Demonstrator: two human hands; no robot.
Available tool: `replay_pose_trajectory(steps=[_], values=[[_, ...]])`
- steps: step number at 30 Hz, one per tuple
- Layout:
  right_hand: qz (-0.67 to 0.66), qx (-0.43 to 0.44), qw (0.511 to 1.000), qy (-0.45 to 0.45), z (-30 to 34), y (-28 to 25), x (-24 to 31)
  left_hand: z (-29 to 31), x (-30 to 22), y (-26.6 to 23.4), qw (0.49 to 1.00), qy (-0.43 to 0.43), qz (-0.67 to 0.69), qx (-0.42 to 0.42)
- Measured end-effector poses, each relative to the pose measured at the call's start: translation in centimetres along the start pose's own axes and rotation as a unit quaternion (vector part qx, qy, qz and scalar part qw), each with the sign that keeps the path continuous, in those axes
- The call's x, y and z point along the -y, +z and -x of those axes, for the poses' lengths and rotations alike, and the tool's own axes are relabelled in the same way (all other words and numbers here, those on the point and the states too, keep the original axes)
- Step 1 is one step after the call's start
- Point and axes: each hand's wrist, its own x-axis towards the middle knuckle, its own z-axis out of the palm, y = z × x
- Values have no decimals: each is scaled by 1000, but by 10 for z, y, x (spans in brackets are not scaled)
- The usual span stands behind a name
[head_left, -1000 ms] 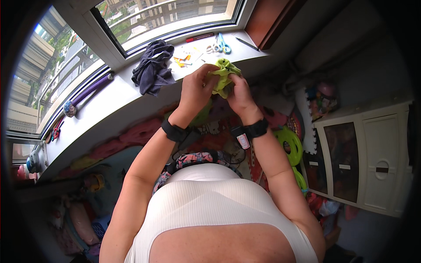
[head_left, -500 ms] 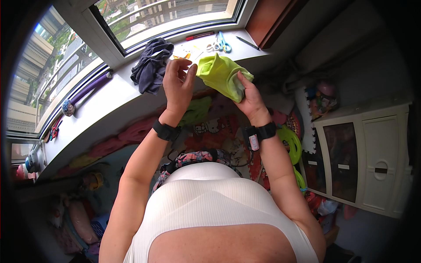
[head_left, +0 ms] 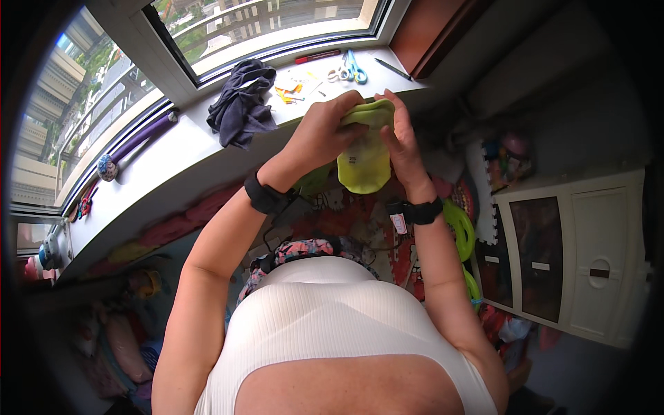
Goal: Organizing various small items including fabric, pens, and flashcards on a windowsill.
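Note:
Both hands are raised in front of the windowsill with a soft lime-green cloth piece (head_left: 364,164) between them. It hangs upright with a wide rim at the top and a rounded lower end, and small dark print shows on it. My left hand (head_left: 326,130) is closed on its upper left edge, fingers folded over the rim. On the other side, my right hand (head_left: 407,149) has its fingers up along the upper right edge and its thumb at the front, holding that side. A crumpled dark cloth (head_left: 242,104) lies on the sill to the left.
On the white sill (head_left: 159,155) are light-blue scissors (head_left: 355,69), a red marker (head_left: 317,57), a dark pen (head_left: 392,68) and orange scraps (head_left: 287,93). A purple stick (head_left: 144,135) leans along the window at left. A cream cabinet (head_left: 598,263) stands at right.
My left hand has moved right and taken hold of the lime-green cloth's rim. The cloth has turned from slanting to hanging upright, its rim spread between both hands.

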Motion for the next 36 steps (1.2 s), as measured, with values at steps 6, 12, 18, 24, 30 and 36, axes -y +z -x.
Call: replay_pose_trajectory(steps=[6, 12, 18, 24, 30, 36], values=[[-100, 14, 982, 162, -4, 11, 6, -8, 23, 0, 938, -171, 300, -21], [-126, -13, 974, 188, 1, 8, -17, 11, 47, 4, 901, -223, 372, -20], [-364, 38, 872, 325, -5, 20, 5, 15, 76, 2, 971, -16, 226, -71], [-170, 14, 942, 288, -2, 21, -16, 22, 83, -8, 971, -69, 228, 27], [-81, 29, 969, 231, 0, 24, -15, 29, 58, -12, 881, -313, 341, 98], [-80, 12, 952, 294, 5, 30, -13, 32, 77, 3, 894, -272, 357, -16]])
